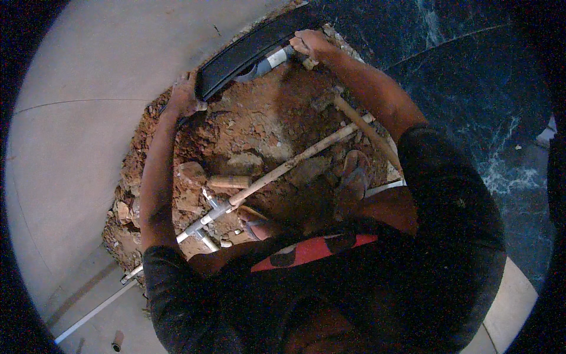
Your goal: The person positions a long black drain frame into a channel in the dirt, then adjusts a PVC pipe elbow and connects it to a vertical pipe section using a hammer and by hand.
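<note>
A long black panel or trough with ridged edges lies at the far rim of a dug-out pit. My left hand is closed around its left end. At its right end, my right hand has its fingers bent and gripping the edge; the fingertips are partly hidden. Just below the panel, a grey pipe with a white band runs alongside it, partly covered. Reddish soil and broken rubble fill the pit between my arms.
A beige pipe crosses the pit diagonally, joined by a grey tee fitting. A hammer with a wooden handle leans at the right. A short wooden handle lies near the pipe. Smooth wall rises left; dark marbled surface lies right.
</note>
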### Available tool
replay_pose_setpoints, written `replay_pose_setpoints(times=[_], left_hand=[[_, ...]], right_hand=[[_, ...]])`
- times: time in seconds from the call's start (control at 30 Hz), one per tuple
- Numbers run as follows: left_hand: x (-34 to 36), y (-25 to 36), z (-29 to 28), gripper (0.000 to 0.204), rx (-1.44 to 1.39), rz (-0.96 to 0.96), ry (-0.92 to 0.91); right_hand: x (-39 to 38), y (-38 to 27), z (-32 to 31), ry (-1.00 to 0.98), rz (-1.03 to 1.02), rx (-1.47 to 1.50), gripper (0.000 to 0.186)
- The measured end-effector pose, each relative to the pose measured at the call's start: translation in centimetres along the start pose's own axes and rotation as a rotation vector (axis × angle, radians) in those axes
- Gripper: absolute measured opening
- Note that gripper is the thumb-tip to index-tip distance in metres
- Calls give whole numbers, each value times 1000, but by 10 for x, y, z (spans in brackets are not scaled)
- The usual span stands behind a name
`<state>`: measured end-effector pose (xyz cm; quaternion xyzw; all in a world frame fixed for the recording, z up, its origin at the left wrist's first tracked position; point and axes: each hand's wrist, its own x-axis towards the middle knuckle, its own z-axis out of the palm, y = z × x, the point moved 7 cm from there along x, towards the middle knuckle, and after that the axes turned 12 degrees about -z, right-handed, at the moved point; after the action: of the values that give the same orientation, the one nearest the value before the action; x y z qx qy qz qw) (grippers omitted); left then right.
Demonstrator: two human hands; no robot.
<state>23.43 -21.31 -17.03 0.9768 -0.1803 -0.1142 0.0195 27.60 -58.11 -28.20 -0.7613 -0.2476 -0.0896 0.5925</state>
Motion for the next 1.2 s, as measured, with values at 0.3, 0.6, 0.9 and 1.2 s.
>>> replay_pose_setpoints(times=[0.3,0.6,0.9,1.2], left_hand=[[-6,15,-11,115,17,-25,-11],[6,0,8,116,51,-3,-48],[-10,1,-8,113,55,-59,-83],[0,-2,6,116,88,-33,-14]], right_hand=[[-4,3,-10,-1,-107,-116,23],[-10,0,-16,54,-369,-286,19],[-2,23,-1,135,160,54,23],[-15,12,-10,272,531,325,24]])
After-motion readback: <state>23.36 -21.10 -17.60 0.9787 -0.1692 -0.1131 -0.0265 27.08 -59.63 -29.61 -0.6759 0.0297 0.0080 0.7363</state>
